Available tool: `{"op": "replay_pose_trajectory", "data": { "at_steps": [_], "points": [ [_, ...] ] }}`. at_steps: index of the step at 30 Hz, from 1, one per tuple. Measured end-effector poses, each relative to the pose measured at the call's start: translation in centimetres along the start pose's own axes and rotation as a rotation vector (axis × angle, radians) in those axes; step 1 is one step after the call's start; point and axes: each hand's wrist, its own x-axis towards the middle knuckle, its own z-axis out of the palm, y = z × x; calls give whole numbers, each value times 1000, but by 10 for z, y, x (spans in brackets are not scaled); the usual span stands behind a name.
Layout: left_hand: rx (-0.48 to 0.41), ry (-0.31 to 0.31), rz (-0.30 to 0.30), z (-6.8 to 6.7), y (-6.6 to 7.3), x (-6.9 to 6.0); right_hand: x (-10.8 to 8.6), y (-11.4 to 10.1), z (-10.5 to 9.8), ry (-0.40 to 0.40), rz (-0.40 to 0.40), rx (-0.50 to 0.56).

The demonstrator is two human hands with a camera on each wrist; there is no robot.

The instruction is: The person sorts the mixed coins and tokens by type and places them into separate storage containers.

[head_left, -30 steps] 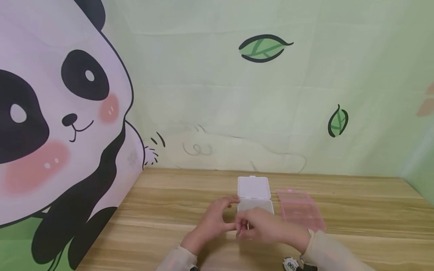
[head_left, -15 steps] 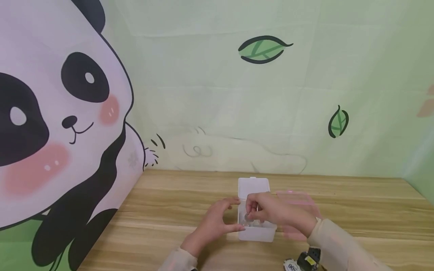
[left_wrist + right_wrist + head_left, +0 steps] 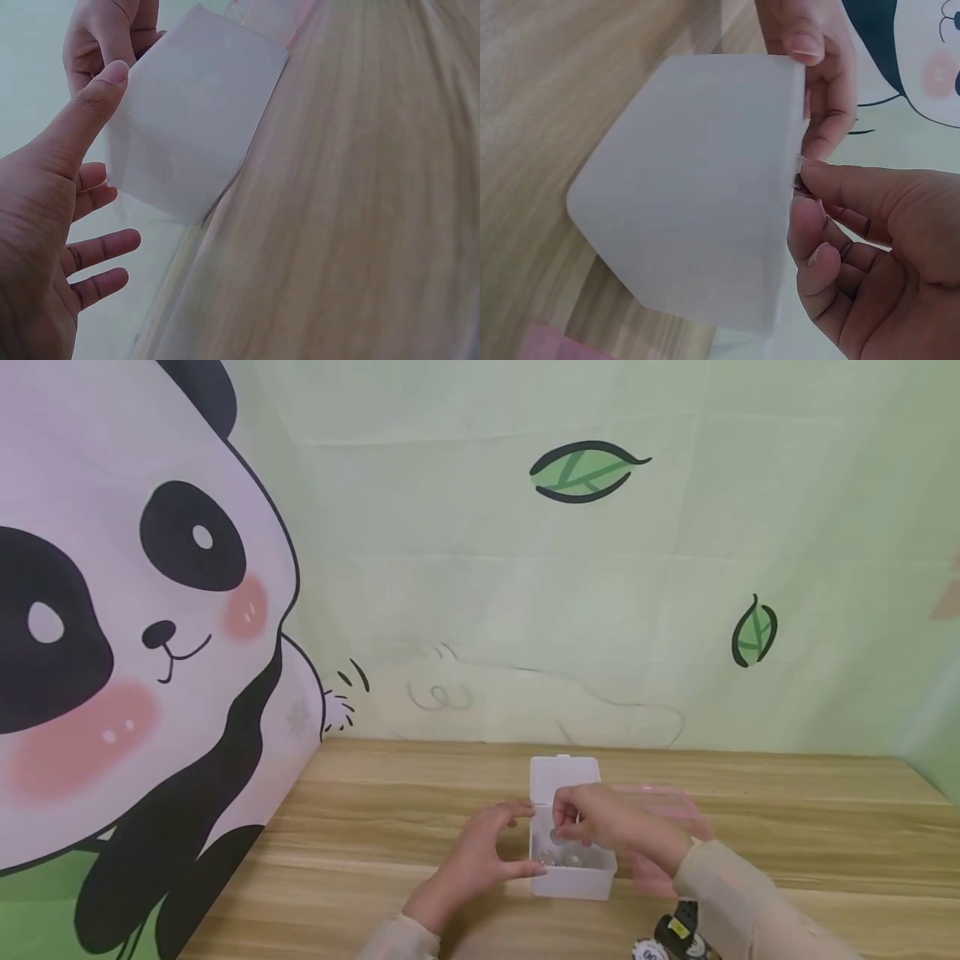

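Note:
A white plastic box [image 3: 573, 883] stands on the wooden table with its lid [image 3: 564, 779] raised at the back. Several small shiny round pieces [image 3: 572, 857] lie inside; their kind is unclear. My left hand [image 3: 472, 856] holds the box at its left side, thumb at the front corner and fingertips near the back corner. Above the opening, my right hand [image 3: 600, 818] pinches a small round shiny piece [image 3: 557, 837] between thumb and fingers. In the right wrist view, only a dark glinting edge of that piece [image 3: 799, 181] shows between the fingertips of the right hand [image 3: 885, 240].
A translucent pink case [image 3: 678, 802] lies right of the box, partly under the right forearm. Near the front edge are a poker chip [image 3: 648, 950] and a black object with a yellow patch [image 3: 678, 929]. A panda-printed cloth [image 3: 480, 568] hangs behind.
My right hand has moved from the box's front left corner back and right, over its opening, with the small round piece pinched. My left hand stays on the box.

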Motion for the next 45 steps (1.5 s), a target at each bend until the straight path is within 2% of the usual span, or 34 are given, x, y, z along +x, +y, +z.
{"op": "replay_pose_trajectory", "data": {
  "at_steps": [7, 14, 26, 34, 45],
  "points": [
    [9, 0, -11, 0, 1, -1, 5, 5, 10, 25, -35, -94],
    [11, 6, -3, 0, 1, -1, 9, 7, 18, 16, -13, -155],
    [-21, 3, 6, 0, 1, -1, 7, 8, 28, 72, -113, -309],
    [-5, 2, 10, 1, 0, 0, 4, 9, 32, 80, -82, -394],
    [-13, 16, 31, 3, -2, -1, 5, 8, 34, 92, -42, -448]
  ]
}}
